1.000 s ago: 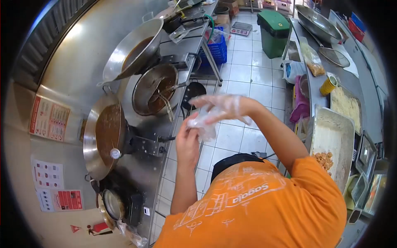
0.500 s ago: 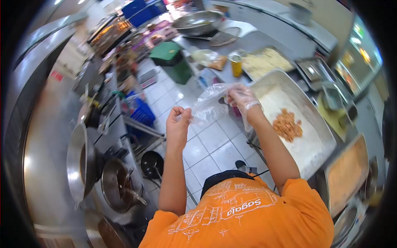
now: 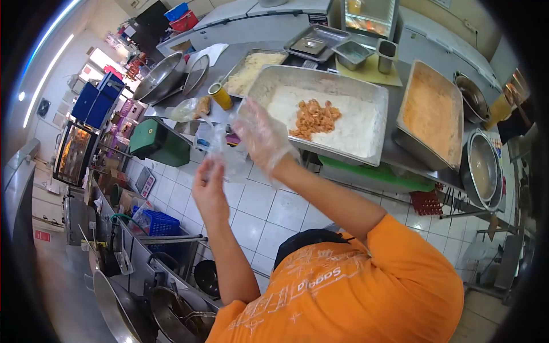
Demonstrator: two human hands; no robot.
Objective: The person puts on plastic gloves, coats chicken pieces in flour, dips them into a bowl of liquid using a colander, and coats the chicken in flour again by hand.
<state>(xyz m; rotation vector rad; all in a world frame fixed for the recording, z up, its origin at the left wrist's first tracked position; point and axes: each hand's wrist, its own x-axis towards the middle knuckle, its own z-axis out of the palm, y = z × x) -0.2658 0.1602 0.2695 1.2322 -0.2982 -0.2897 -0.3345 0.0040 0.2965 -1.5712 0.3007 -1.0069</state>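
Orange shirt [image 3: 343, 286], one, its white lettering reading what looks like "Sagala" among thin line drawings. Two forearms stretch from it. The bare left hand [image 3: 210, 188] has thumb and fingers closed in a pinch on one piece of clear plastic [image 3: 227, 159], which hangs between the hands, off the near edge of the bench [image 3: 237, 52]. The right hand [image 3: 263, 134] wears one clear glove, fingers half curled beside that plastic; whether it grips, I can't tell from here. Along the bench's near edge sits one deep tray [image 3: 381, 128] of white powder bearing one heap of orange-brown pieces [image 3: 313, 119]. One yellow can [image 3: 220, 96], its label unreadable, stands by the tray's left side. Towards the bench's far edge, two small steel containers [image 3: 351, 52] rest on one yellowish board [image 3: 366, 74].
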